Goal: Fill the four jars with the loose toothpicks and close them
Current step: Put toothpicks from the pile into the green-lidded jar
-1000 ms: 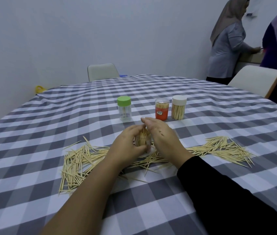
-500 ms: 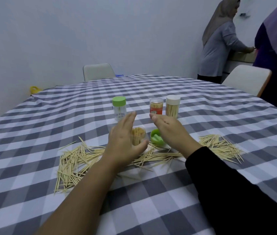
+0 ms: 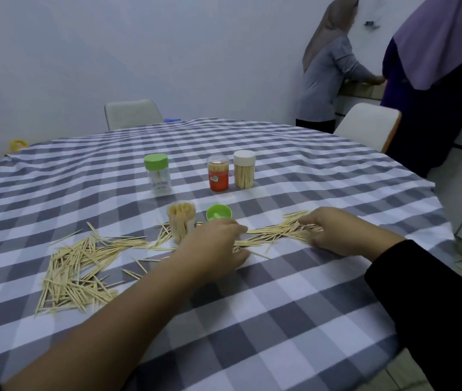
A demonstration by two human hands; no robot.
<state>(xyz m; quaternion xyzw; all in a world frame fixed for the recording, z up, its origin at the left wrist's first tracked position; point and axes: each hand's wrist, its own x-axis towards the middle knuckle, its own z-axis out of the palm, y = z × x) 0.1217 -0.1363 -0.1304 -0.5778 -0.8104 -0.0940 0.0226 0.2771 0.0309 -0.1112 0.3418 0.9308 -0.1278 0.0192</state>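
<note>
An open clear jar (image 3: pixel 181 221), packed with upright toothpicks, stands at the middle of the table. Its green lid (image 3: pixel 219 212) lies upside down just to its right. Behind stand three closed jars: a nearly empty green-lidded jar (image 3: pixel 158 173), an orange-labelled jar (image 3: pixel 218 174) and a white-lidded jar (image 3: pixel 244 169), the last two full. Loose toothpicks lie in a left pile (image 3: pixel 77 266) and a right pile (image 3: pixel 278 234). My left hand (image 3: pixel 213 249) curls round the near end of the right pile. At that pile's far end my right hand (image 3: pixel 342 232) grips the sticks.
A grey-and-white checked cloth (image 3: pixel 252 320) covers the round table. Two pale chairs (image 3: pixel 132 114) stand at the far edge and at the right side. Two people stand at a counter at the back right, one close to the table's right side.
Both hands have let go of the filled jar, which now stands alone, and have moved right and down onto the right toothpick pile. The green lid is uncovered.
</note>
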